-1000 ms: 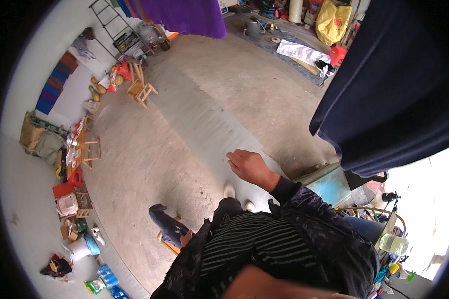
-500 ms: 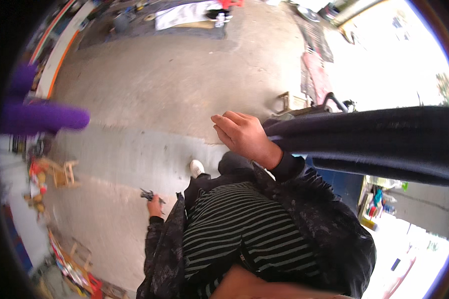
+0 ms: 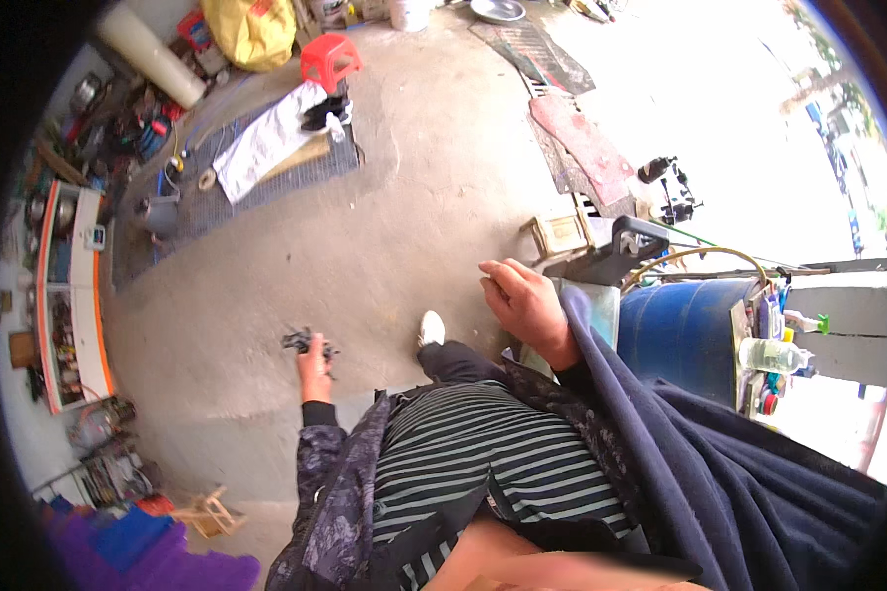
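Low on the left, my left hand [image 3: 314, 370] is closed around a bunch of small dark clip-like pieces [image 3: 306, 342] that stick out past the fingers. Their exact kind is too small to make out. My right hand [image 3: 529, 307] is raised in front of me with its fingers curled in. Whatever lies inside that palm, if anything, is hidden. A dark blue cloth [image 3: 719, 463] hangs in folds beside my right wrist and partly covers that arm.
A blue barrel [image 3: 682, 330] stands to the right, with bottles [image 3: 771, 357] beside it. Ahead are a wooden stool [image 3: 562, 234] and a red plastic stool [image 3: 331, 61]. A mat [image 3: 310, 177] holds a white cloth [image 3: 266, 138]. Purple cloth [image 3: 158, 557] hangs at lower left.
My view has turned and I have stepped forward. The dark blue cloth has swung from straight out at the right to lower right, and the purple cloth has dropped to the lower left.
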Available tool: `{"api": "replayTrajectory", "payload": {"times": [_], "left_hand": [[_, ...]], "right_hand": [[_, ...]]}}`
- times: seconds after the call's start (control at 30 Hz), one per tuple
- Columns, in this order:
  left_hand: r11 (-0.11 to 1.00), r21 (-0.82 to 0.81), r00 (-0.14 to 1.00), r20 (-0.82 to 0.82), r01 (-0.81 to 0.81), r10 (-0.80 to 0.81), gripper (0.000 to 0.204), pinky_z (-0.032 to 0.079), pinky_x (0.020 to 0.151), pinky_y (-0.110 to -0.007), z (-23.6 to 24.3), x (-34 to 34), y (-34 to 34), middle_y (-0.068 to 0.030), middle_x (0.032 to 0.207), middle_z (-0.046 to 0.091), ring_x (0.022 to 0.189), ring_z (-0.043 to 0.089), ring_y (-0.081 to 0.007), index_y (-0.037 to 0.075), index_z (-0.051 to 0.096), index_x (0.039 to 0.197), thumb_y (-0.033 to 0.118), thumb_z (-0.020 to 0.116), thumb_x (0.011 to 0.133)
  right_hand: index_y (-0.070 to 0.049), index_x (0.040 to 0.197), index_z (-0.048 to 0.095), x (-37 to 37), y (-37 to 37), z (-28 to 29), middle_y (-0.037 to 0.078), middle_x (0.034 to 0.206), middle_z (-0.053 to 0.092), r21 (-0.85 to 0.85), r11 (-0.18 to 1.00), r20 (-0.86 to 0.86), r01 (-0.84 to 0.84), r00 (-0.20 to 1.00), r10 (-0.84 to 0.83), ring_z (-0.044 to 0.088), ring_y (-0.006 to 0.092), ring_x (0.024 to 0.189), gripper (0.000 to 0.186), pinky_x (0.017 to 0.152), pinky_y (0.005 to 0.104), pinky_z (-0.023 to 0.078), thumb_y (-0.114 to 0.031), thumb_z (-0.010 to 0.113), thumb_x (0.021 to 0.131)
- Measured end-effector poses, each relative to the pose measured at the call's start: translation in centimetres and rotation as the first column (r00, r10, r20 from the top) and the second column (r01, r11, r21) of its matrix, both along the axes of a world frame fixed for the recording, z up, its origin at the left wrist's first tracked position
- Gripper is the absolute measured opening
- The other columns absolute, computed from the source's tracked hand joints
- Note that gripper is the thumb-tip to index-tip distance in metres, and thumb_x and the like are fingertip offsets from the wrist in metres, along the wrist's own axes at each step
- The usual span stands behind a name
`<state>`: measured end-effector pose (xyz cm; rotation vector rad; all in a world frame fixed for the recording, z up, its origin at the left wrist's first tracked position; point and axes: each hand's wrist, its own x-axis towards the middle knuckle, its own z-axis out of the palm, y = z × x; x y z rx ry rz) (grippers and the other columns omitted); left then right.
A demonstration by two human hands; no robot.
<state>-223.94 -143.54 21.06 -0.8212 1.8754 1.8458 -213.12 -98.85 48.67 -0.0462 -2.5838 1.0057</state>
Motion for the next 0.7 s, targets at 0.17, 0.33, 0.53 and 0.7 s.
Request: {"api": "replayTrajectory", "payload": {"times": [0.17, 0.33, 0.53, 0.7], "left_hand": [[0.976, 0.156, 0.985, -0.1, 0.155, -0.14, 0.025, 0.057, 0.066, -0.027, 6.3, -13.2, 15.7, 0.0018, 0.093, 0.07, 0.079, 0.067, -0.0098, 0.014, 0.068, 0.112, 0.027, 0.081, 0.095], [0.95, 0.124, 0.947, -0.189, 0.287, -0.261, 0.033, 0.056, 0.065, -0.026, 10.6, -27.3, 26.8, 0.0006, 0.096, 0.071, 0.078, 0.066, -0.0095, 0.013, 0.068, 0.121, 0.027, 0.081, 0.095], [0.888, 0.131, 0.892, -0.169, 0.441, -0.418, 0.032, 0.054, 0.059, -0.027, 8.1, -43.2, 41.6, -0.0003, 0.093, 0.072, 0.073, 0.066, -0.0106, 0.012, 0.068, 0.12, 0.025, 0.081, 0.095], [0.782, 0.294, 0.827, -0.059, 0.549, -0.559, 0.029, 0.054, 0.056, -0.025, 7.0, -53.2, 58.2, 0.0002, 0.091, 0.072, 0.07, 0.066, -0.0102, 0.015, 0.068, 0.111, 0.03, 0.083, 0.092]], "right_hand": [[-0.005, 0.11, 0.068, -7.8, 5.8, 1.3, 0.013, 0.089, 0.067, 0.048, 0.999, -0.034, -0.008, 0.999, 0.01, 0.07, 0.0356, 0.077, 0.019, 0.067, 0.044, 0.058, -0.011, 0.072, 0.093], [-0.006, 0.111, 0.068, -15.1, 12.9, -0.1, 0.012, 0.093, 0.068, 0.014, 0.998, -0.024, 0.067, 0.998, -0.066, 0.07, 0.0352, 0.079, 0.02, 0.067, 0.044, 0.058, -0.013, 0.071, 0.093], [-0.007, 0.106, 0.066, -25.1, 22.7, -3.8, 0.011, 0.086, 0.063, 0.071, 0.974, 0.034, 0.214, 0.976, -0.217, 0.068, 0.0351, 0.078, 0.016, 0.064, 0.0443, 0.056, -0.013, 0.07, 0.091], [-0.008, 0.095, 0.06, -35.0, 32.4, -2.1, 0.012, 0.083, 0.059, 0.119, 0.967, 0.055, 0.227, 0.971, -0.235, 0.066, 0.0347, 0.077, 0.009, 0.064, 0.0464, 0.054, -0.011, 0.067, 0.09]]}}
